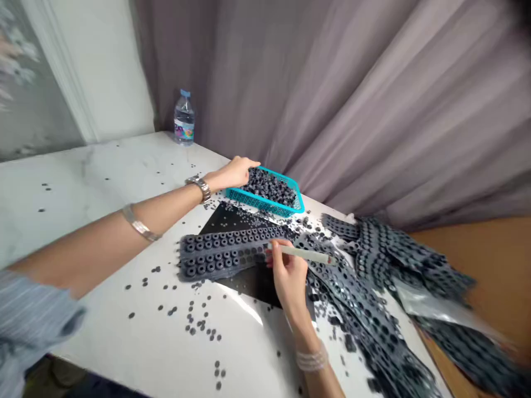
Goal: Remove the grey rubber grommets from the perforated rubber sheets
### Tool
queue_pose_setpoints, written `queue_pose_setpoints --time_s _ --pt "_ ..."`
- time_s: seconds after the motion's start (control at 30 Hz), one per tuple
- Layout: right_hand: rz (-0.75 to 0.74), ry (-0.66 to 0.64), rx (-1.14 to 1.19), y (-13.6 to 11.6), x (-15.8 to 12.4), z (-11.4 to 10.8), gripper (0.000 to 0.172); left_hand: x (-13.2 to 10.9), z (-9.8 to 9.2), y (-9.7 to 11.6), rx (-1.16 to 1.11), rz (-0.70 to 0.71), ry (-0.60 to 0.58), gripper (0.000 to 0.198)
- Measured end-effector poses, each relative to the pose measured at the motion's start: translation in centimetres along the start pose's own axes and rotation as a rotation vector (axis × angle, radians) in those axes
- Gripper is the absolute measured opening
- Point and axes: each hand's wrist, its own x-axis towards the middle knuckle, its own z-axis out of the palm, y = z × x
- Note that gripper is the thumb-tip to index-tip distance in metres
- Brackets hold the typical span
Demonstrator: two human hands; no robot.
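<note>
My left hand [235, 172] lies over the left end of a teal plastic basket [265, 205], fingers bent around its rim with one stretched along the far corner. Small dark rubbery pieces [271, 187] fill the basket; some fingertips are hidden among them. Between the fingers of my right hand [290, 272] is a slim white pen-like tool [309, 254], its working end hidden by the fingers. That hand rests at a grey strip [211, 255] set with rows of round, ring-like pieces. Part of the strip's lower row has flat dark discs instead of raised rings. A black sheet [265, 287] lies beneath.
Long dark perforated strips [365, 309] are heaped on the right, with a clear plastic bag [440, 307] among them. Small dark discs [201, 323] lie scattered over the white tabletop [124, 354]. A water bottle [184, 119] stands at the back, before a grey curtain [265, 72].
</note>
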Motion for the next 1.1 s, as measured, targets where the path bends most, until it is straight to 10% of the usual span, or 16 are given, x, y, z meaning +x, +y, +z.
queue_pose_setpoints --time_s 0.23,0.53,1.1 --pt "0.008 0.010 0.034 -0.2 0.3 -0.1 0.032 -4.6 0.1 1.3 -0.056 -0.028 0.093 0.031" --pt "0.096 -0.228 0.150 -1.5 -0.4 0.8 0.030 -13.4 2.7 4.5 -0.139 0.172 -0.368 0.020" --pt "-0.119 -0.302 -0.092 -2.4 -0.9 1.7 0.032 -16.8 6.1 4.4 0.061 0.199 -0.255 0.016"
